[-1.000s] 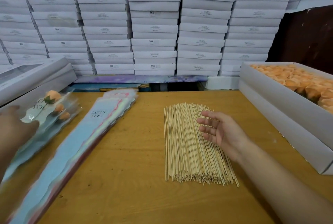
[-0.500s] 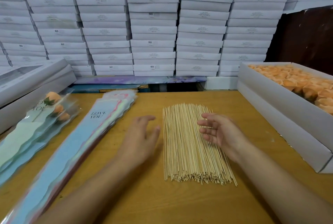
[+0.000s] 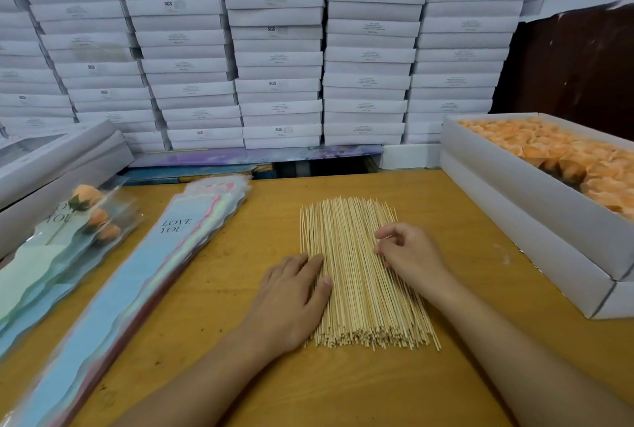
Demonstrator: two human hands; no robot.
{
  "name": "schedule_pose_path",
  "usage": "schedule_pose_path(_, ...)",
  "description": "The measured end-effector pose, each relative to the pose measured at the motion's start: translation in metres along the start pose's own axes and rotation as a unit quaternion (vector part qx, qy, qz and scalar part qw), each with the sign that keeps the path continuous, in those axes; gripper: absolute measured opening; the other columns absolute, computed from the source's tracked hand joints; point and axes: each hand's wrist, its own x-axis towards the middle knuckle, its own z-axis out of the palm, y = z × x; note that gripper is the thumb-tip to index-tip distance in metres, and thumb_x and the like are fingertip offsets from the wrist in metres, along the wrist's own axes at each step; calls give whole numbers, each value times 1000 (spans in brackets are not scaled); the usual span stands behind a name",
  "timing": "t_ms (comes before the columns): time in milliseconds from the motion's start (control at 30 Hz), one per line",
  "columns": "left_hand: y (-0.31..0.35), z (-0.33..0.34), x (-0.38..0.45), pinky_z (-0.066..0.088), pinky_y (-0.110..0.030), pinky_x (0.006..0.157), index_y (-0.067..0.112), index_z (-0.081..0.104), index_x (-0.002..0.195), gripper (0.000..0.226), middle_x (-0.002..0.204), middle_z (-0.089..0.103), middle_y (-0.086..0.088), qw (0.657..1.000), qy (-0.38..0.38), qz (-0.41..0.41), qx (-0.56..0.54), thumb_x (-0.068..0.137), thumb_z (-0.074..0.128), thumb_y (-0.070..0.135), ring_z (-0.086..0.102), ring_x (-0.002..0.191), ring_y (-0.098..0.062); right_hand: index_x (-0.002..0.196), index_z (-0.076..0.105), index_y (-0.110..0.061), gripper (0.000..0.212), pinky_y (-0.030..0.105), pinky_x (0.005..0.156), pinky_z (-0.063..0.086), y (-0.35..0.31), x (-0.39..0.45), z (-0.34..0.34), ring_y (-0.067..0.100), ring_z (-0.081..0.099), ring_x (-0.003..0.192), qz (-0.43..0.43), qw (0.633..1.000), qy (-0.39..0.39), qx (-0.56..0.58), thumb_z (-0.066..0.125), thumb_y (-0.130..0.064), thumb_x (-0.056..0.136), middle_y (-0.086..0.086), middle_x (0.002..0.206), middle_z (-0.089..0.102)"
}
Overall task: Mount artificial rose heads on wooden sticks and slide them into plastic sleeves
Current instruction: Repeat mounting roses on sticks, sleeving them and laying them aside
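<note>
Soft, even light from overhead fills the scene; the wooden table (image 3: 240, 289) is bright, without hard glare. Faint shadows sit just under the two forearms on the table. Left of the table's middle, the plastic sleeves (image 3: 113, 292) look smeared. Behind the table, the stacked white boxes (image 3: 274, 49) bow outward with wide-angle distortion.

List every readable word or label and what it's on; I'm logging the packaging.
"LOVE YOU": top sleeve of the empty sleeve stack.
"...OVE YOU", first letter hidden: finished sleeve holding a rose.
"SGS": ends of several stacked white boxes.
Smaller print on those box labels: too blurred to read.
</note>
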Motion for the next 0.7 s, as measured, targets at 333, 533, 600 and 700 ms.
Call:
schedule_pose_path(333, 3, -1, -1, 12, -38, 125, 33, 25, 158, 60, 165, 24, 5, 1000, -5, -11, 11, 104, 16, 56, 15, 153, -15, 105, 68, -29, 16, 17, 62, 44, -8, 2, -1, 0, 59, 81, -98, 975, -20, -200, 55, -23, 96, -17, 94, 65)
schedule_pose_path(533, 2, 0, -2, 10, -36, 125, 34, 23, 159, 59, 166, 23, 7, 1000, -5, -13, -5, 104, 16, 56, 14, 153, -13, 107, 67, -10, 25, 44, 80, 57, -40, 32, -61, 29, 63, 90, -66, 914, 66, -394, 45, -12, 95, 11, 103, 68)
schedule_pose_path(600, 2, 0, -1, 8, -35, 125, 34, 23, 159, 59, 166, 22, 7, 1000, -6, -14, -4, 104, 16, 56, 13, 153, -13, 111, 67, -7, 26, 42, 82, 55, -45, 47, -96, 34, 61, 98, -41, 895, 129, -425, 47, -9, 94, 14, 108, 67)
schedule_pose_path(700, 2, 0, -2, 7, -33, 125, 34, 22, 159, 60, 166, 20, 7, 1000, -7, -15, -9, 104, 15, 57, 12, 154, -12, 117, 63, -6, 29, 40, 77, 47, -43, 68, -147, 39, 56, 107, 16, 875, 175, -451, 49, -9, 92, 18, 116, 62)
